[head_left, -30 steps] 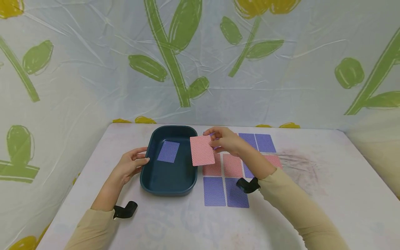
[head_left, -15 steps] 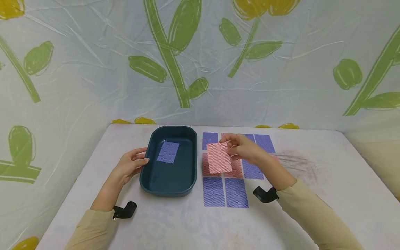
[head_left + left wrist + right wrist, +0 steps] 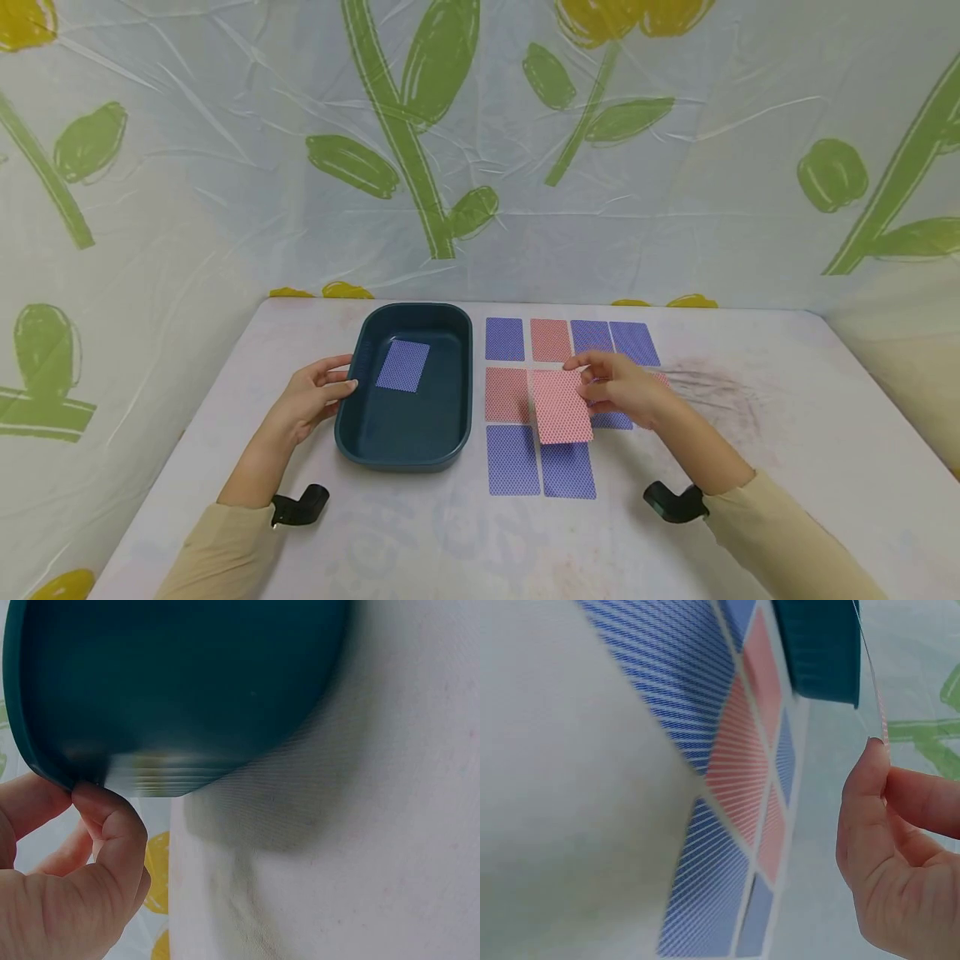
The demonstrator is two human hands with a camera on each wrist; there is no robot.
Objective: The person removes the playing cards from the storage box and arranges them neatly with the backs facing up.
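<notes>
In the head view my left hand (image 3: 315, 396) is at the left side of a dark teal tray (image 3: 405, 435); the left wrist view shows thumb and finger pinching its rim (image 3: 45, 774). A blue-backed playing card (image 3: 402, 365) lies inside the tray, towards the back. My right hand (image 3: 626, 392) pinches a red-backed playing card (image 3: 561, 412) by its right edge, raised over the rows of cards. Its patterned back faces the head camera. From the right wrist the held card (image 3: 880, 712) appears nearly edge-on between thumb and forefinger.
Right of the tray, playing cards lie in rows, backs up. The back row has a blue card (image 3: 504, 339), a red card (image 3: 551, 340) and two more blue ones. A red card (image 3: 506, 395) and two blue front cards (image 3: 513, 460) lie nearer. The held card and right hand partly cover others.
My right hand has carried the red-backed card from the tray's right rim rightward and nearer, over the rows. The back-row cards have come into view. My left hand and the tray stay put.
</notes>
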